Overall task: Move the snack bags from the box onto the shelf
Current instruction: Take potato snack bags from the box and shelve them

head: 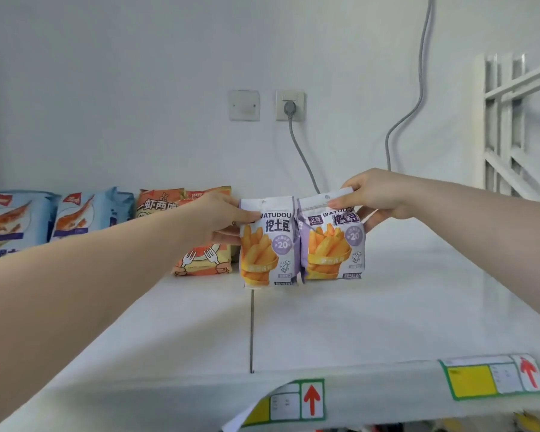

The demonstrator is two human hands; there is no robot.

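Two purple-and-white bags of potato sticks stand upright side by side on the white shelf [387, 307]. My left hand [222, 218] pinches the top left edge of the left bag [267, 244]. My right hand [378, 194] pinches the top seal of the right bag [332, 241], fingers curled behind it. Both bags' bottoms rest on or just above the shelf surface. The box is not in view.
Along the back left stand two blue shrimp-chip bags [10, 219] [85, 212] and orange snack bags [200, 260]. A grey cable [303, 157] hangs from a wall socket behind. Price labels with red arrows [293, 402] line the shelf's front edge. A white rack [518, 126] is at right.
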